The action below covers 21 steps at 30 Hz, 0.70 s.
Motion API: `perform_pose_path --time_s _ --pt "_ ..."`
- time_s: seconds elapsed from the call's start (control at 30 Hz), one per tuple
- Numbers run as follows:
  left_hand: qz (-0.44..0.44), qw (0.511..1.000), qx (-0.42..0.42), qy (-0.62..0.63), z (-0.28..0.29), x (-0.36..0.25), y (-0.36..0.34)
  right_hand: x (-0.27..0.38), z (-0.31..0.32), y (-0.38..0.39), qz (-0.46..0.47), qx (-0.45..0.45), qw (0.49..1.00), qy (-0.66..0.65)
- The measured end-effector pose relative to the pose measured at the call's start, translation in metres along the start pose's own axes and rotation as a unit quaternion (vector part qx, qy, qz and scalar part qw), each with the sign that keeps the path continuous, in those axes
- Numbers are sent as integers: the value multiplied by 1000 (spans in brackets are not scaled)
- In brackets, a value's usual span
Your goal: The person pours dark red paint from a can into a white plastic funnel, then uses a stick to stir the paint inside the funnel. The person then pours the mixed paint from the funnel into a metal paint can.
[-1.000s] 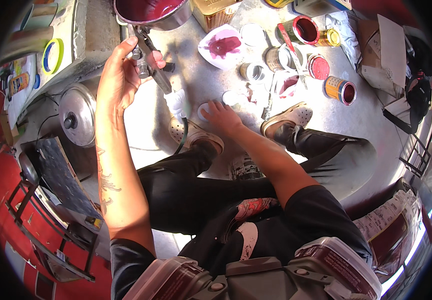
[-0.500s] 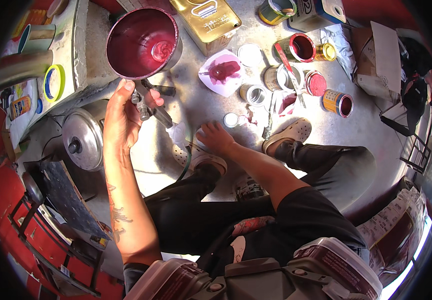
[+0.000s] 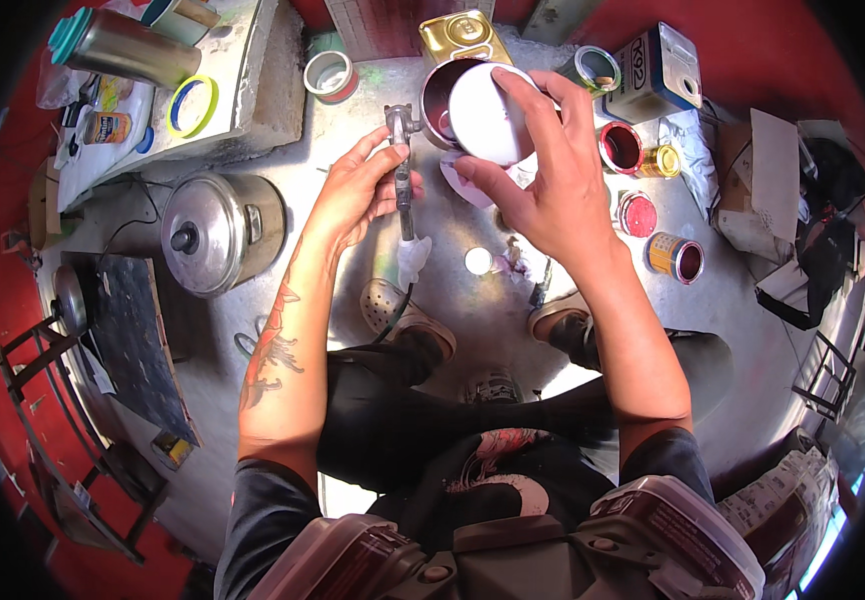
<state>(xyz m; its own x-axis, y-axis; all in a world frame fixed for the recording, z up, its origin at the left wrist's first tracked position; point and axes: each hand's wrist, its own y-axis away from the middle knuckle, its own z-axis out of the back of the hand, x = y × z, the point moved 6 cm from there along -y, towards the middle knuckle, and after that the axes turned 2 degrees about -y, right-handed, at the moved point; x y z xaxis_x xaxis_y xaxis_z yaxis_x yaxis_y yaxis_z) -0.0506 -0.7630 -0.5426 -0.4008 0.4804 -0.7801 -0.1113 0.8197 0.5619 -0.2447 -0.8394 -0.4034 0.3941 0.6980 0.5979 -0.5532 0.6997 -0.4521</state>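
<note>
My left hand [image 3: 358, 190] is closed around a dark metal spray gun [image 3: 402, 165], with a hose trailing down from it. Attached to the gun is a round paint cup [image 3: 440, 95], its inside stained dark red. A white round lid [image 3: 488, 115] is gripped by its edge in my right hand [image 3: 568, 180], thumb below and fingers above. It is tilted beside the cup and covers part of its mouth; I cannot tell whether they touch. Under the lid and my right hand, a paint-stained sheet [image 3: 465, 185] on the floor is mostly hidden.
Several paint cans stand right of my hands, among them a dark red one [image 3: 621, 148] and an orange-labelled one [image 3: 675, 257]. A gold tin [image 3: 465, 35] and a blue-white can [image 3: 653, 75] are farther back. On the left are a steel pot [image 3: 223, 235] and a concrete ledge [image 3: 273, 90].
My right hand has risen from the floor and now holds the white lid at the cup. My left hand has moved right with the spray gun, and the cup has turned.
</note>
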Motion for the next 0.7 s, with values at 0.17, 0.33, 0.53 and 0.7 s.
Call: perform_pose_path --time_s 0.17,0.33,0.53,0.7 --pt "4 999 -22 -29 -16 -3 7 3 -3 -7 -1 27 998 60" --pt "3 999 -11 -48 -31 -1 -2 -6 2 2 -2 -53 994 95" --pt "-10 1000 -11 10 -20 6 -17 -25 -5 -8 3 -55 995 78" --pt "-85 988 -71 110 -13 -14 -4 -18 -34 -32 52 -60 997 -7"
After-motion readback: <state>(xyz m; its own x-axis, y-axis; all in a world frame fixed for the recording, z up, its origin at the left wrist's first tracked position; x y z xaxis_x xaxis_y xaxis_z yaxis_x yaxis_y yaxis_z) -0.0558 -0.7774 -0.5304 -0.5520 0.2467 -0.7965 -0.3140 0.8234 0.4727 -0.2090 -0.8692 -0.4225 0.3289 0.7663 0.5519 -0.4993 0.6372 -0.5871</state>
